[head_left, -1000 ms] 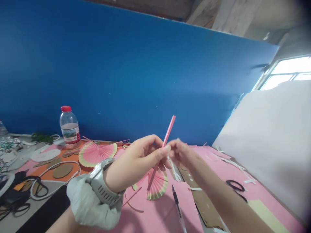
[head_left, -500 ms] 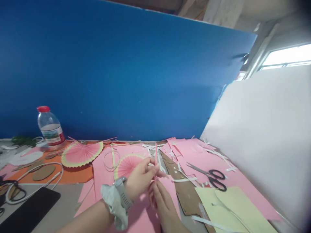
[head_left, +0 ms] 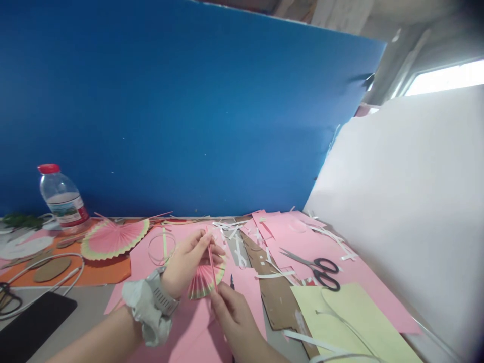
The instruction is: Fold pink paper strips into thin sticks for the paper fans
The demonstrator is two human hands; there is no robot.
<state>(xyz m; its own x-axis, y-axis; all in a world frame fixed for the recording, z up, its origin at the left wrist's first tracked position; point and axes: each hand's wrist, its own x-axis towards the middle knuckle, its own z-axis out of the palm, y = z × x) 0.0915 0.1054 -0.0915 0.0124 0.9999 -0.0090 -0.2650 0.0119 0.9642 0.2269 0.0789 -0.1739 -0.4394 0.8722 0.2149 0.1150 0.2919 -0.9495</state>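
Observation:
My left hand, with a watch and a pale scrunchie at the wrist, pinches the upper part of a narrow pink paper strip. The strip slants nearly upright, and the fingertips of my right hand close on its lower end. Right behind the strip, a pleated pink paper fan with a yellow-green edge spreads downward, partly covered by my left hand. Whether strip and fan are joined, I cannot tell. Pink paper sheets lie under both hands. A dark pen-like tip shows beside my right hand.
Scissors, a yellow sheet, white paper strips and brown cardboard lie to the right. Leftward are another pleated fan, a bottle, a cable and a black phone. A blue panel stands behind.
The view has swung slightly right. My hands have moved apart along the strip, the right one lower. The fan's yellow-green edge, earlier seen along its top, now shows along the bottom.

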